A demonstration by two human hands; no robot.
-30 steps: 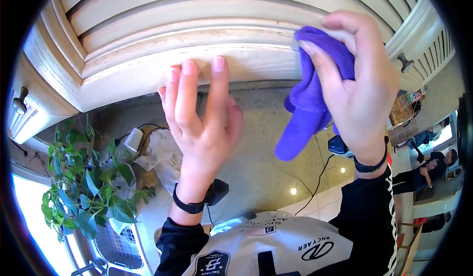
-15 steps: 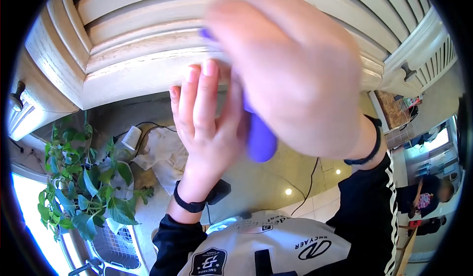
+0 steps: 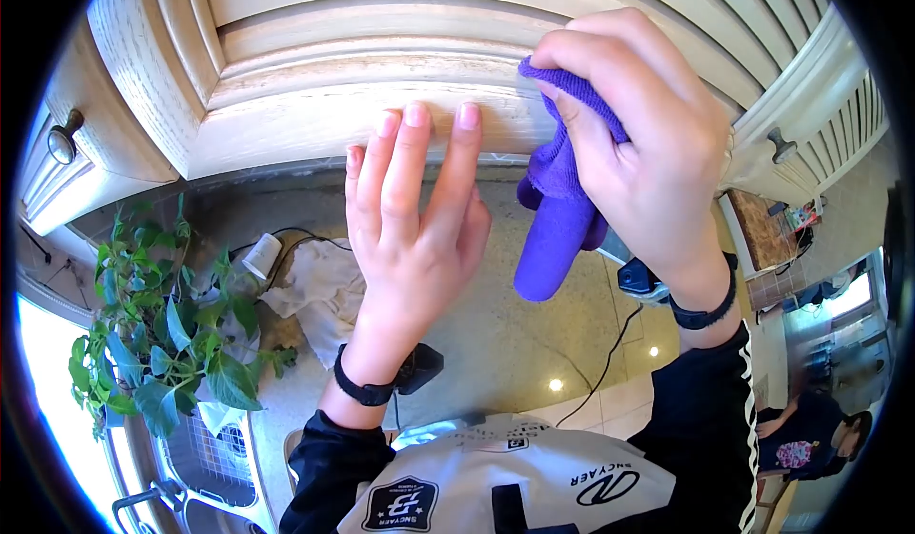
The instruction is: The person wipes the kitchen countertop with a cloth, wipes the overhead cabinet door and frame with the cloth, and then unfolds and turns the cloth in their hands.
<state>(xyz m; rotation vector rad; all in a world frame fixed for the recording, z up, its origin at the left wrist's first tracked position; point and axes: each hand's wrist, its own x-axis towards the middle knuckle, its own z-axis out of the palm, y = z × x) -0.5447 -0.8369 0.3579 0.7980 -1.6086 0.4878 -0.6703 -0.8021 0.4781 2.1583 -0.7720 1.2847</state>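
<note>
A purple cloth (image 3: 558,220) hangs bunched from my right hand (image 3: 653,134), its fingers closed around the upper part near the cabinet door's lower rail. The cream louvred cabinet door (image 3: 315,115) fills the top of the view. My left hand (image 3: 415,215) has its fingers stretched out, with the fingertips at the bottom rail of that door. Nothing is held in the left hand. Whether the cloth touches the wood, I cannot tell.
Below on the left stands a leafy green plant (image 3: 172,343) beside a white cup (image 3: 261,256) and a crumpled pale cloth (image 3: 319,291). A sink basin (image 3: 205,467) lies at lower left. Another person (image 3: 810,434) is at far right. A round knob (image 3: 65,137) sticks out at left.
My right hand has moved right, away from my left hand, carrying the purple cloth, which now hangs in plain sight. My left fingers have spread further apart on the door's rail.
</note>
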